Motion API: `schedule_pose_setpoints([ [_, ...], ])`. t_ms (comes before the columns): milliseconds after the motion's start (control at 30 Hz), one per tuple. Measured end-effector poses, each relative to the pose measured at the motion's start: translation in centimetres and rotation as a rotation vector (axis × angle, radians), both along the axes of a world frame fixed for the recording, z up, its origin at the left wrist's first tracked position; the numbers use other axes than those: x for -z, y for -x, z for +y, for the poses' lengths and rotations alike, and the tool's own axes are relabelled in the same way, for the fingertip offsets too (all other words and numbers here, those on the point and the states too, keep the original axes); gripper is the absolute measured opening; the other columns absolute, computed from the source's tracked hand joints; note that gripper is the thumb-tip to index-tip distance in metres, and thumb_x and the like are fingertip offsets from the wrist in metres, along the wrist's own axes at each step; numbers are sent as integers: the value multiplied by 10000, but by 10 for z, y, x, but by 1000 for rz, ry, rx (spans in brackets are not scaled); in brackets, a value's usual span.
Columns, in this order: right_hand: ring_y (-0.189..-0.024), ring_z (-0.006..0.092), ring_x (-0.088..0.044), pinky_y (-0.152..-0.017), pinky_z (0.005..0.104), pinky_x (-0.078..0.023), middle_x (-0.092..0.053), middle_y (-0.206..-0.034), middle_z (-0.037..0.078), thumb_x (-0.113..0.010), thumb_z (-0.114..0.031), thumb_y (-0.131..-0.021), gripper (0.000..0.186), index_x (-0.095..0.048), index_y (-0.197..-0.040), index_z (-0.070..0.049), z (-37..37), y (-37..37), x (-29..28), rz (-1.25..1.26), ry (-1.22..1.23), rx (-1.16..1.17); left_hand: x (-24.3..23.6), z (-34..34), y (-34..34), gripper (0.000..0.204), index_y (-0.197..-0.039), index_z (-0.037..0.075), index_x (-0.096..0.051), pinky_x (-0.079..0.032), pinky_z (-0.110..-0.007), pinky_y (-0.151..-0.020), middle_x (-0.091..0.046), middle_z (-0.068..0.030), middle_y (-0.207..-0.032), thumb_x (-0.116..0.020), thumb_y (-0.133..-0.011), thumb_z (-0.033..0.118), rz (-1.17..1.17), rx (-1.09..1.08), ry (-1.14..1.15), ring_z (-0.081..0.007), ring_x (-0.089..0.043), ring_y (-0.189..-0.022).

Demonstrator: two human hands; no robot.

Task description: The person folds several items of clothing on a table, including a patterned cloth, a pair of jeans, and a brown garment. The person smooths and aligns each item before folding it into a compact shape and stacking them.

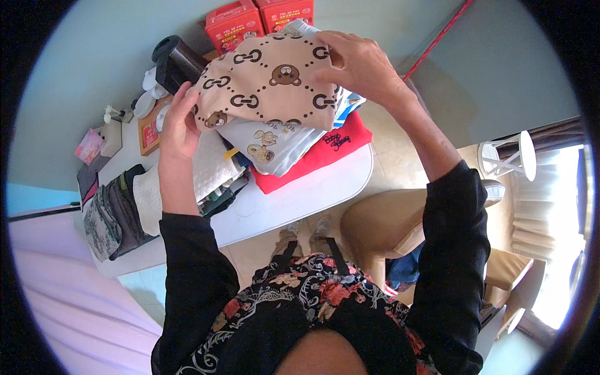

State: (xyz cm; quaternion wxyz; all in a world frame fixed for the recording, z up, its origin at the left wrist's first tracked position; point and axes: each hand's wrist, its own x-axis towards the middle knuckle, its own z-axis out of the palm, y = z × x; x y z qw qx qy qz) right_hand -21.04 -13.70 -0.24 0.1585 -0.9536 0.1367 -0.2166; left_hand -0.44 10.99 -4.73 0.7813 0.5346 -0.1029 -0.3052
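Observation:
A folded beige cloth point(265, 81), printed with brown bears and black link shapes, is between my two hands above a stack of folded clothes. My left hand point(178, 128) grips its left edge with bent fingers. At its upper right corner, my right hand point(362, 69) holds on, the thumb on the printed face and the fingers over the far edge. Just below the cloth lies a folded white shirt point(275, 147) with a cartoon figure. Under that is a folded red garment point(312, 162) with dark lettering. The cloth hides the rest of the stack's top.
The white table point(262, 215) also bears a cream quilted piece point(209, 172), dark folded clothes point(125, 206), a black jug point(178, 62), a wooden tray point(150, 147) and a tissue box point(111, 137). Red boxes point(234, 28) stand behind. A tan chair point(381, 219) is at the right.

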Motion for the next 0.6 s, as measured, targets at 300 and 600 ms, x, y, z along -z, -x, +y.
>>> schedule_pose_setpoints([
  [300, -834, 265, -618, -780, 353, -470, -639, -905, 128, -717, -422, -645, 563, -631, -1058, -49, 3, -21, -2, 87, 253, 62, -8, 5, 10, 312, -1067, 27, -583, -454, -215, -666, -626, -11, -896, -685, -781, 100, -480, 61, -401, -70, -573, -773],
  [600, -789, 272, -630, -728, 360, -501, -645, -875, 125, -750, -212, -665, 359, -614, -925, -6, 2, -8, 9, -229, -234, -91, -15, 19, 61, 220, -958, 9, -515, -410, -185, -674, -493, -2, -911, -624, -774, -42, -836, -115, -44, -40, -449, -773],
])
